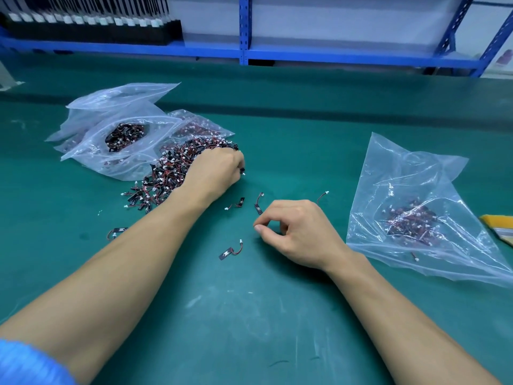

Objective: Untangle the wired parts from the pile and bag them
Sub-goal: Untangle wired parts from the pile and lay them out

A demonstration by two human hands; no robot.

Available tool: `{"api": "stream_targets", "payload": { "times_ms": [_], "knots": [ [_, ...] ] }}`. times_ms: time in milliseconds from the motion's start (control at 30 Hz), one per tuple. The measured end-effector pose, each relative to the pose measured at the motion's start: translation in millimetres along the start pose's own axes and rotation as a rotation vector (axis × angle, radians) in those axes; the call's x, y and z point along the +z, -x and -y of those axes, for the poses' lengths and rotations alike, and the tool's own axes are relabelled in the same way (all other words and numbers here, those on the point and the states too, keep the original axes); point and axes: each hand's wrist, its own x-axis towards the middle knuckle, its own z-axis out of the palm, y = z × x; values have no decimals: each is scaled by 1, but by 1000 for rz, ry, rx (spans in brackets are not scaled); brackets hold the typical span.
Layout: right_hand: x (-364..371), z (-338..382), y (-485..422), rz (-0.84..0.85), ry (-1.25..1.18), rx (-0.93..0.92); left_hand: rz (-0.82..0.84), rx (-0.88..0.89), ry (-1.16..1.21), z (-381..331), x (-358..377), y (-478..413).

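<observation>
Pile (166, 176): a tangled heap of black wired parts with red leads and white plugs, left of centre on the green counter (249, 315).
Left hand (213, 173): rests on the right side of the pile, fingers curled down into the parts and gripping them; a black piece shows at the fingertips.
Right hand (299, 232): centre of the frame, well apart from the pile, fingers curled with only a narrow gap between thumb and forefinger; nothing shows in them.
Loose parts: one lies below centre (230, 250), two between the hands (258, 204) (238, 202), and one at the left forearm (118, 232).
Left bags (125, 115): clear zip bags in the upper left, touching the pile, one gaping open with parts inside.
Right bag (416, 176): a crumpled clear bag at the right, holding a small cluster of parts.
Shelf rack (244, 29): blue, along the top of the frame.
</observation>
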Motion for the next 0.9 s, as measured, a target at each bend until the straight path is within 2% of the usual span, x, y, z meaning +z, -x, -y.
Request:
{"api": "stream_targets", "payload": {
  "times_ms": [133,233,433,567,633,733,900],
  "knots": [
    [-2,-3,0,-54,-17,35,-281,-63,232,11,-8,9],
    [-3,-4,-1,-79,-11,53,-408,-132,409,15,-15,17],
    [-3,-7,-1,-136,-44,79,-536,-269,573,19,-20,32],
    [-3,-9,-2,-170,-55,92,-488,-332,498,21,-17,37],
    [-3,-9,-3,-173,-48,94,-520,-372,498,22,-17,38],
    [-3,-10,-3,-179,-45,98,-548,-356,498,22,-17,38],
    [-4,-10,-4,-187,-44,105,-643,-375,629,20,-23,36]
  ]
}}
